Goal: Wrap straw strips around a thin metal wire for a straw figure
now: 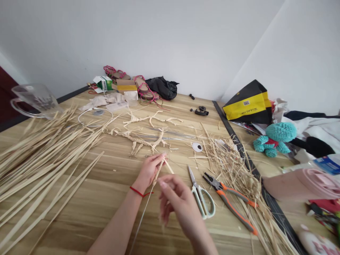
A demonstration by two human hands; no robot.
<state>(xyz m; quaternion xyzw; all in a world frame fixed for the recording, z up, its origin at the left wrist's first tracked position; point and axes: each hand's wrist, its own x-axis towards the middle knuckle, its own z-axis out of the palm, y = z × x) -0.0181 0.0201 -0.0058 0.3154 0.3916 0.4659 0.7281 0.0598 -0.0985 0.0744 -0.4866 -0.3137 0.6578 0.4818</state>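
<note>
Over tbl (111,186), L hand (149,170) w/ wire (143,216), scissors (196,187), pliers (225,198) nearby

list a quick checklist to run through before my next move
1. Grip of left hand on thin silver wire partly wrapped in pale straw: ok, held at the wrapped part.
2. Wrapping along the wire's visible length: not ok, lower stretch bare.
3. Grip of right hand on flat pale straw strip: cannot tell, blurred.
4. Silver-bladed scissors with pale green handles near that hand: ok.
5. Orange-and-grey-handled pliers apart from scissors: ok.
6. Long straw strips at left: ok.
</note>
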